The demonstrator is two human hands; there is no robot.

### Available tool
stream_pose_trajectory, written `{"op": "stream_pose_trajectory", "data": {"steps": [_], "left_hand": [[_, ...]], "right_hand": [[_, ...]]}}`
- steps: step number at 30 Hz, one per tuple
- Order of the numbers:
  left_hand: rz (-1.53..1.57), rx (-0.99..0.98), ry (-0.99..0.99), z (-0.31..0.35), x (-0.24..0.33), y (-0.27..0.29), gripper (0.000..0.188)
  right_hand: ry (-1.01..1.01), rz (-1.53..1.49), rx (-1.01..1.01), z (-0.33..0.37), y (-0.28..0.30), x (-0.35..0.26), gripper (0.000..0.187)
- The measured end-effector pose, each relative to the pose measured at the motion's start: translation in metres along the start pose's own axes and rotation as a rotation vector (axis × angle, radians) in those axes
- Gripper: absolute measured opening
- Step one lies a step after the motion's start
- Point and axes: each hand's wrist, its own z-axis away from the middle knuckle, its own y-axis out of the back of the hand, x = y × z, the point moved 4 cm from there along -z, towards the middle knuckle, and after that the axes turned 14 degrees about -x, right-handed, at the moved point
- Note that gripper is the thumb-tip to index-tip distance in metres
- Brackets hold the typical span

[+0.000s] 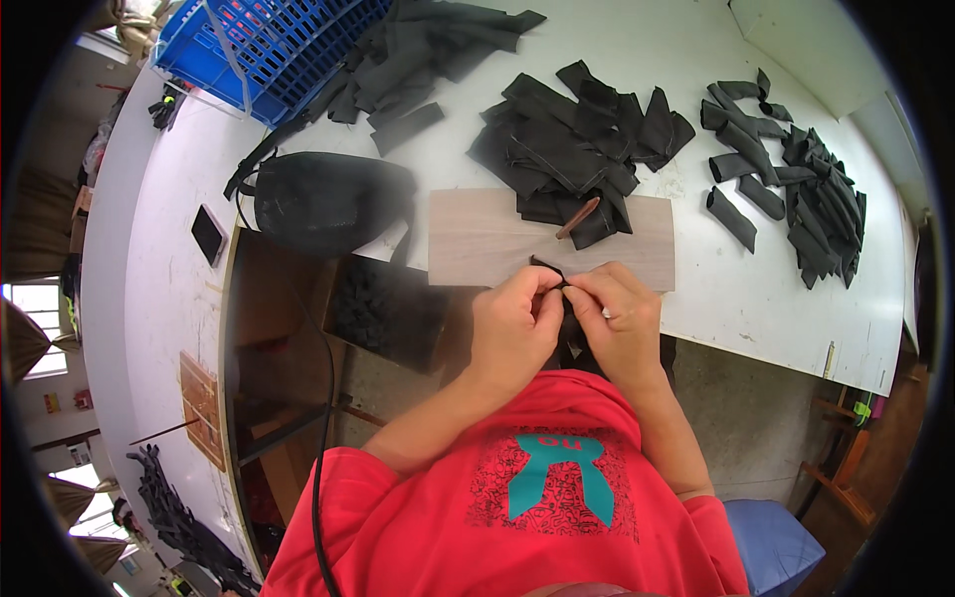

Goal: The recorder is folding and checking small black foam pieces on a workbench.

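Observation:
My left hand point(512, 323) and my right hand point(617, 318) meet at the front edge of a wooden board point(477, 239). Both pinch a small black fabric piece point(553, 271) between their fingertips; most of it is hidden behind my fingers. Just beyond the board lies a pile of black fabric pieces point(582, 139), with a thin brown stick-like tool point(577, 217) resting at its near edge.
A second heap of black strips point(796, 189) lies at the right of the white table point(756, 298). A black bag point(328, 199), a dark phone point(207, 235) and a blue plastic basket point(269, 45) sit to the left. An open box of black pieces point(383, 308) stands below the table edge.

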Motion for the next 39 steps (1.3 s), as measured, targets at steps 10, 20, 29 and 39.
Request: {"op": "stream_pose_trajectory", "data": {"steps": [10,20,29,39], "left_hand": [[1.132,-0.363,0.286,-0.011,-0.012,0.009,0.02],[0.415,0.013,0.065,-0.013,-0.021,0.013,0.021],[1.648,-0.869,0.039,0.0,0.015,0.004,0.05],[0.496,-0.062,0.035,-0.02,0.038,0.02,0.013]], "right_hand": [[-0.363,-0.794,0.044,0.003,-0.012,0.034,0.007],[-0.418,-1.235,-0.082,0.001,-0.029,0.035,0.013],[-0.072,-1.27,-0.141,-0.004,-0.016,-0.006,0.013],[0.035,-0.399,0.113,-0.032,0.032,-0.037,0.009]]}}
